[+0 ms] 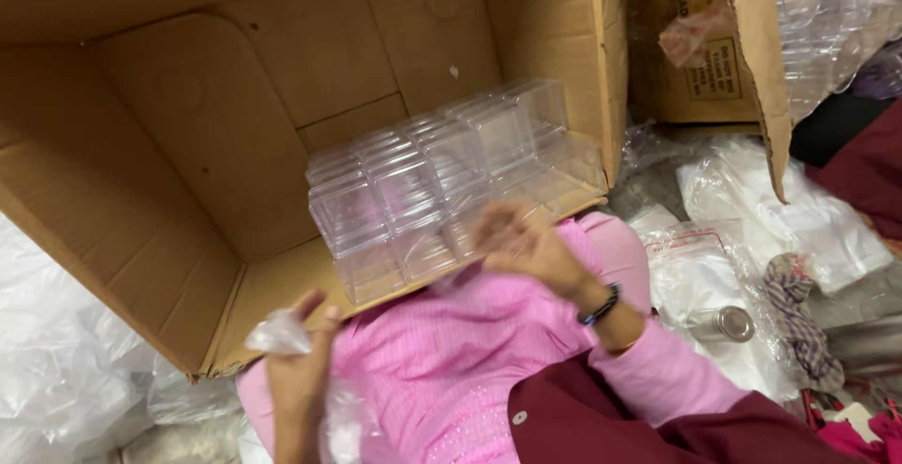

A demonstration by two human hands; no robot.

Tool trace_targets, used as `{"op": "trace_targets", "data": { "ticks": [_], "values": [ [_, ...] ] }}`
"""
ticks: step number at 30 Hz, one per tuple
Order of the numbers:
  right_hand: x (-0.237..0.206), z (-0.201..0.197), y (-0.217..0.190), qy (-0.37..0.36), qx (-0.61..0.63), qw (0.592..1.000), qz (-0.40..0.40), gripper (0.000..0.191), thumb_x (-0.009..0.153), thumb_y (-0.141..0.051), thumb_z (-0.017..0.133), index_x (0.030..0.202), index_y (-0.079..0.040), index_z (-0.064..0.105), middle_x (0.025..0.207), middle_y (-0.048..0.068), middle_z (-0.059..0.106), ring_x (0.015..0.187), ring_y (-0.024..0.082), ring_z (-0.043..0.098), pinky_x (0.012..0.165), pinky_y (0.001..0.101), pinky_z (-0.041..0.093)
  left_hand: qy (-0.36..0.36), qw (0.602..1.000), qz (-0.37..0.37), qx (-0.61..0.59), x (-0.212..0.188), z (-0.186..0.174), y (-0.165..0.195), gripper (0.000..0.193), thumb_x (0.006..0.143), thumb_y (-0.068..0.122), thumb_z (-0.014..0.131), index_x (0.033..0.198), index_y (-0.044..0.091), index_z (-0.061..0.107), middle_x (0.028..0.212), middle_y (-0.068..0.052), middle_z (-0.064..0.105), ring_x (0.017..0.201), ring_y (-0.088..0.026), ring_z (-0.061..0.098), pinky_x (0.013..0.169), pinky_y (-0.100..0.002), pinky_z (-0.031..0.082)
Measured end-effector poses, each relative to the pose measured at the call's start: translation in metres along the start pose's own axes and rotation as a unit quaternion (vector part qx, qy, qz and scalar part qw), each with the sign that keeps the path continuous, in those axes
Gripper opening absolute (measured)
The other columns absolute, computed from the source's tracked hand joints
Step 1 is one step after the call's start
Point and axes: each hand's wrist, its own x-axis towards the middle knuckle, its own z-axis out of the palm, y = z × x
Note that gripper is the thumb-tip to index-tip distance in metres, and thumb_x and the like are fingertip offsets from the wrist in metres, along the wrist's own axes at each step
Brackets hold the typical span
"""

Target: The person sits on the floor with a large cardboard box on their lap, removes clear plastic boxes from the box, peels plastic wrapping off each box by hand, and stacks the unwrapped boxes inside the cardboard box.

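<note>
Right hand (526, 243) – blurred, grip unclear – touches the clear plastic boxes (442, 177) at the cardboard carton's (188, 145) front edge; left hand (301, 356) pinches crumpled plastic wrap (277, 334).

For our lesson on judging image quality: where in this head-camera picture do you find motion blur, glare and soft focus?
Head view: the right hand is smeared by motion blur; the clear plastic boxes catch pale glare, their edges hard to separate; the left hand and its crumpled plastic bag look soft; the cardboard box is evenly lit.
</note>
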Motion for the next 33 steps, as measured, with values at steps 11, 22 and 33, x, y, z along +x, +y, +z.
{"op": "trace_targets", "data": {
  "ticks": [11, 22, 33],
  "values": [
    [0.085, -0.070, 0.059, 0.181, -0.346, 0.920, -0.035, 0.066, 0.090, -0.022, 0.079, 0.141, -0.002, 0.042, 0.124, 0.022, 0.066, 0.118, 0.030, 0.065, 0.100, 0.0426, 0.051, 0.014, 0.966, 0.155, 0.206, 0.120, 0.027, -0.026, 0.087, 0.082, 0.057, 0.080, 0.134, -0.009, 0.060, 0.120, -0.029, 0.067, 0.111, -0.035, 0.066, 0.091, -0.041, 0.050],
    [0.103, -0.070, 0.062, 0.155, -0.513, 0.843, -0.041, 0.058, 0.091, -0.030, 0.072, 0.137, -0.002, 0.053, 0.119, 0.025, 0.069, 0.110, 0.040, 0.068, 0.094, 0.0473, 0.054, 0.017, 0.947, -0.016, 0.321, 0.139, 0.048, -0.048, 0.088, 0.078, 0.074, 0.076, 0.070, -0.013, 0.069, 0.055, -0.021, 0.061, 0.049, -0.032, 0.060, 0.051, -0.047, 0.049],
    [0.065, -0.010, 0.034, 0.234, -0.425, 0.861, -0.152, 0.060, 0.095, -0.020, 0.077, 0.143, 0.002, 0.049, 0.140, 0.022, 0.060, 0.131, 0.036, 0.059, 0.113, 0.0450, 0.048, 0.082, 0.972, 0.176, 0.129, 0.083, 0.046, -0.010, 0.057, 0.092, 0.046, 0.073, 0.124, -0.002, 0.070, 0.107, -0.022, 0.071, 0.096, -0.028, 0.067, 0.083, -0.041, 0.052]
  ]
}}
